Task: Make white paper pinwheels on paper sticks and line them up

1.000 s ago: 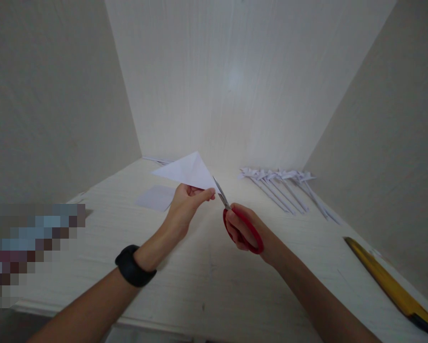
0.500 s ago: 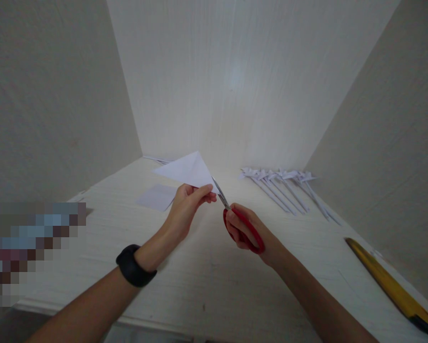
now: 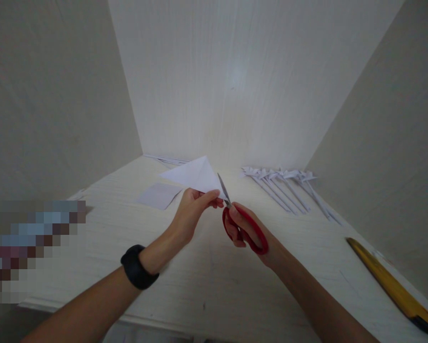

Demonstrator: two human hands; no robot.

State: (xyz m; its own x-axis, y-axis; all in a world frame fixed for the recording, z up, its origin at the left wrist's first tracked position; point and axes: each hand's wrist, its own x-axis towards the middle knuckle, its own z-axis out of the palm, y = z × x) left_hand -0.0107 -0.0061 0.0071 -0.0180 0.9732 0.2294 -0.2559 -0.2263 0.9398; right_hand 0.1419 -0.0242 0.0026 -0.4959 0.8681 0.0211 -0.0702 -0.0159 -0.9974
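Note:
Between the thumb and fingers of my left hand (image 3: 196,207) is the lower right corner of a white paper triangle (image 3: 196,172), creased down from its top. My right hand (image 3: 248,224) grips red-handled scissors (image 3: 259,238), its fingers through the loops. The blades are parted, and the paper's right corner lies between them, close to the pivot and my left fingertips. Beneath and left of my left hand, a square of white paper (image 3: 157,195) lies flat on the table.
Several folded paper shapes on thin paper sticks (image 3: 280,178) lie in a row at the back right. Thin white paper sticks (image 3: 164,158) rest at the back left. A yellow cutter (image 3: 389,281) lies by the right edge of the white table (image 3: 185,290).
My left hand has moved slightly right and down with the paper triangle. The scissor blades have opened wider, and the paper's corner sits deeper between them.

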